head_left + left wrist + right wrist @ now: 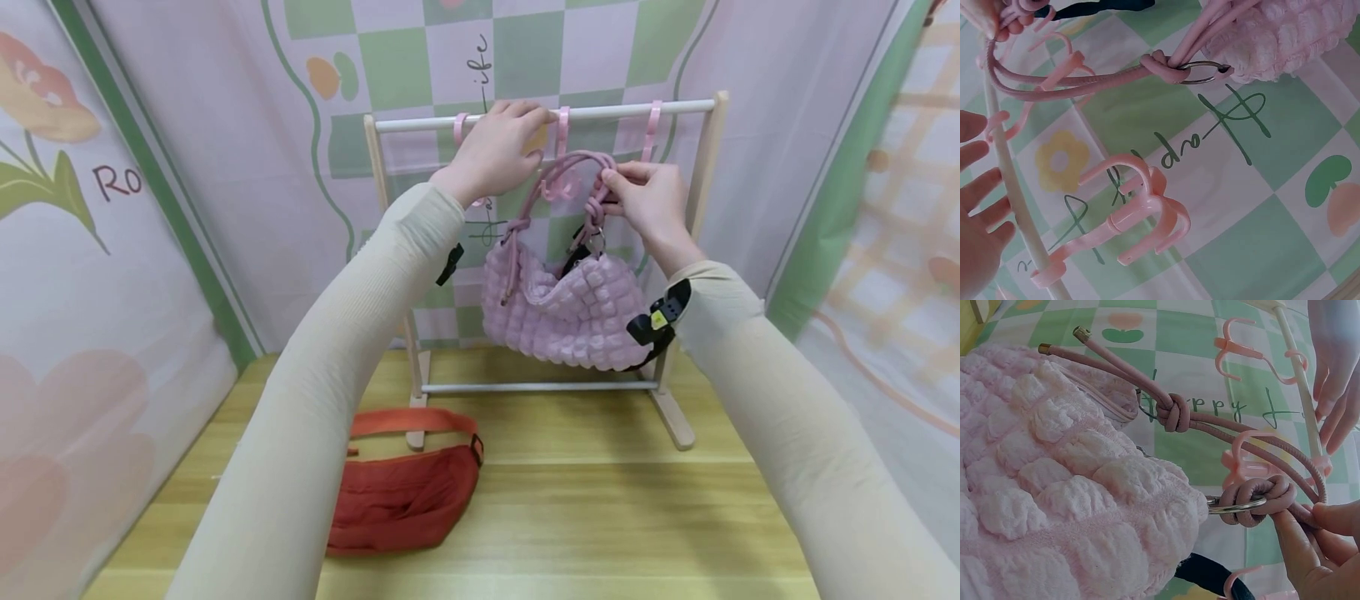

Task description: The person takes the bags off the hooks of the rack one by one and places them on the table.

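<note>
Bench: light wood-grain top [615, 517] with long plank lines running across it; a soft shadow lies on its right half.
Back wall: pale hanging cloth [217, 158] with soft folds, printed with green and white checks, a wavy green border, small fruit shapes and dark handwriting-style lettering.
Left wall: white panel [45, 283] with a large coral flower, green leaves, the letters "Ro" and a green band by the corner.
Right wall: pale panel [892, 275] with orange plaid and a broad green edge.
Rack: wooden frame [708, 167] standing on the bench before the back wall, with a white rail [615, 112] on top and a second bar [540, 387] low down.
Hooks: pink plastic hooks [652, 129] hang spaced along the rail.
Pink bag: puffy quilted bag [566, 312] in front of the rack, between its posts and clear of the bench; whether its knotted handle [532, 196] rests on a hook, I cannot tell.
Right hand: right hand [652, 204] pinches the handle beside a knot.
Left hand: left hand [498, 154] reaches to the rail, fingers extended, gripping nothing; contact with the rail is unclear.
Hands: apart, either side of the middle hook.
Red bag: red pouch [408, 500] lies on the bench at front left, partly hidden by the left sleeve [322, 358].
</note>
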{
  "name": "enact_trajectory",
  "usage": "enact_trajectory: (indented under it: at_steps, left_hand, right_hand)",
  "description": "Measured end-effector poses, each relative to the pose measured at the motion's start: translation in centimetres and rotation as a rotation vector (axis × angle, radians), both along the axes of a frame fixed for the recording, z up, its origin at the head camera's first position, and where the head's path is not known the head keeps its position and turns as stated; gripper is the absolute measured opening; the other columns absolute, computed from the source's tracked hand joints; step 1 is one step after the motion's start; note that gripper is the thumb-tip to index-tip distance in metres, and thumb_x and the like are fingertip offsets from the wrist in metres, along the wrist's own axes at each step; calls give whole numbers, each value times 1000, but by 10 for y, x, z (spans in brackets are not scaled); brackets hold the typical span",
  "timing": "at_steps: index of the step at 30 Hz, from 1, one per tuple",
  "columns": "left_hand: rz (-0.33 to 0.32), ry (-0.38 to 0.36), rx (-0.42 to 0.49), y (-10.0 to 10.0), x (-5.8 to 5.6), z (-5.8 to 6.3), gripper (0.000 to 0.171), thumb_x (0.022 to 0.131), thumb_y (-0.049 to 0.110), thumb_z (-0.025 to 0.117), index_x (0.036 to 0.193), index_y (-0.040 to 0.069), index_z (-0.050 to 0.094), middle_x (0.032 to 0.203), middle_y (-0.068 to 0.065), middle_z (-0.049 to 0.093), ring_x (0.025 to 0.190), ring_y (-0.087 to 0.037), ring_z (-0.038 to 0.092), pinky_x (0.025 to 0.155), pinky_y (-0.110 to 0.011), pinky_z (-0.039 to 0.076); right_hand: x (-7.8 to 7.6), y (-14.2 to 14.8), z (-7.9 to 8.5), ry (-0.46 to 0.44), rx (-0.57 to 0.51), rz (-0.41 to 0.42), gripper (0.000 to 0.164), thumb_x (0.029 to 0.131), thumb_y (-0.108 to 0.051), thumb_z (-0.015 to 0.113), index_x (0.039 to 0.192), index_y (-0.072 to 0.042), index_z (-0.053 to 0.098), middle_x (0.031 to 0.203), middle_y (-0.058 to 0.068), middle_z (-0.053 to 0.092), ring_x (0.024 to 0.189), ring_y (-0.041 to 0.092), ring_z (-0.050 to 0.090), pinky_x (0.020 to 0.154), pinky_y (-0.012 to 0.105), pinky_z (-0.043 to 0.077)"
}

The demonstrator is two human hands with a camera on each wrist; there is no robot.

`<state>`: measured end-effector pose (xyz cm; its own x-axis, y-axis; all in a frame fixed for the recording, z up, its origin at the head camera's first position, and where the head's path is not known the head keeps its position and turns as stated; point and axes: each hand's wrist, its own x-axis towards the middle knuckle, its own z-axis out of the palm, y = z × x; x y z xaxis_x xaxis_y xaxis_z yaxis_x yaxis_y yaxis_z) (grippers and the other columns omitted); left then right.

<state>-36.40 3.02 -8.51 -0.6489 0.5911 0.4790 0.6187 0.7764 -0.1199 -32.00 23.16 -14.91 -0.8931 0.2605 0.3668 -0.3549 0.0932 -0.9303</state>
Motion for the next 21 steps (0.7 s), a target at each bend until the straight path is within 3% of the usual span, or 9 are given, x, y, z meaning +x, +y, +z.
enact_trajectory:
  at_steps: [21]
  left_hand:
    - [-36,31,25,-5,1,-5,51,96,26,48,146,26,36,153,1,33,142,-17,25,117,-31,18]
  right_hand:
    - [12,-2,5,21,17,1,36,86,-14,68,117,5,64,74,-3,70,70,9,68,66,19,54]
